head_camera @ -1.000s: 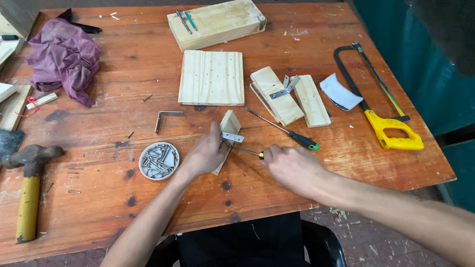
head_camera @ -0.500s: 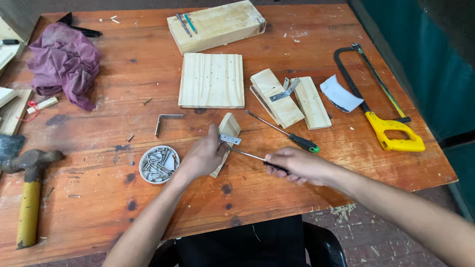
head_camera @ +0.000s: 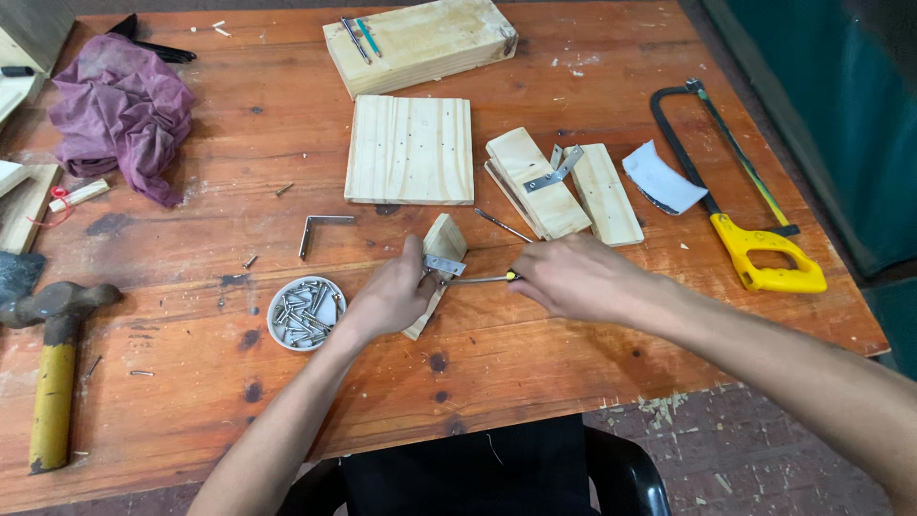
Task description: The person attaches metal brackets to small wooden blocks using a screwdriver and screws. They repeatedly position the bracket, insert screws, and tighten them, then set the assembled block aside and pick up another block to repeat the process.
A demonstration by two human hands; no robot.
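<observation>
My left hand (head_camera: pixel 394 294) grips a small wooden block (head_camera: pixel 442 244) that lies on the wooden table (head_camera: pixel 287 115), with a metal bracket (head_camera: pixel 444 265) on the block's side. My right hand (head_camera: pixel 578 277) is closed around the handle of a screwdriver (head_camera: pixel 482 279). Its shaft points left and its tip meets the bracket. A round white dish of screws (head_camera: pixel 304 312) sits just left of my left hand. A loose L-shaped bracket (head_camera: pixel 320 227) lies beyond the dish.
A square pine board (head_camera: pixel 409 148) and a thick block (head_camera: pixel 420 43) lie farther back. Two pieces joined by a bracket (head_camera: pixel 564 186) lie at the right, with a second screwdriver's shaft (head_camera: pixel 503 225) beside them. A yellow-handled hacksaw (head_camera: pixel 740 191) is far right. A hammer (head_camera: pixel 53 363) and purple cloth (head_camera: pixel 119 110) are on the left.
My right hand has moved up and left along the screwdriver, bringing its tip onto the bracket. It now covers the second screwdriver's handle. My left hand stays on the block.
</observation>
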